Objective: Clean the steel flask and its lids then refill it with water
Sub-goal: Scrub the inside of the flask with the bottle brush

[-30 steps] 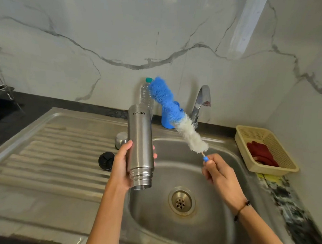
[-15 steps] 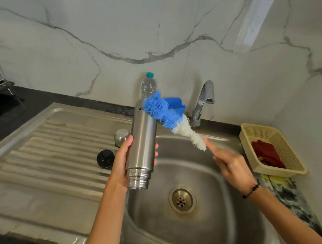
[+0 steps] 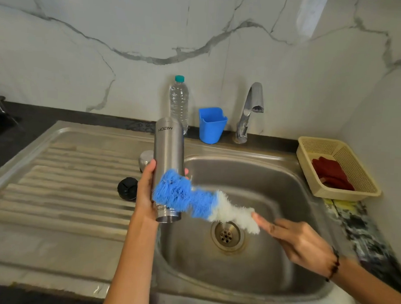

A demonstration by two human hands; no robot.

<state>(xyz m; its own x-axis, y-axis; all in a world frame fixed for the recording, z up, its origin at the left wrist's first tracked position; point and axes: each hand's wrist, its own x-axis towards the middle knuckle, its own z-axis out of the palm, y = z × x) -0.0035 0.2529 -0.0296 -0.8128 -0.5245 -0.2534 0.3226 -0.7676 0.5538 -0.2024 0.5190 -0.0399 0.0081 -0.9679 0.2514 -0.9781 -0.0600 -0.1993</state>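
Head view, over the sink (image 3: 274, 178):
— Left hand (image 3: 144, 195)?
— Wrapped round the steel flask (image 3: 168, 159), held mouth-down.
— Right hand (image 3: 299, 242)?
— Gripping the bottle brush (image 3: 192, 201), forefinger extended; its blue bristles touch the flask beside the left fingers

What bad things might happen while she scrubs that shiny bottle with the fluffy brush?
1. The left hand holds the steel flask upside down above the sink; if wet, it might slip and bang into the basin.
2. The right hand holds the bottle brush only at its far end, so the brush may wobble or flick drops.
3. The black lid and steel cap sit on the drainboard near the basin's edge; an elbow might knock them in.
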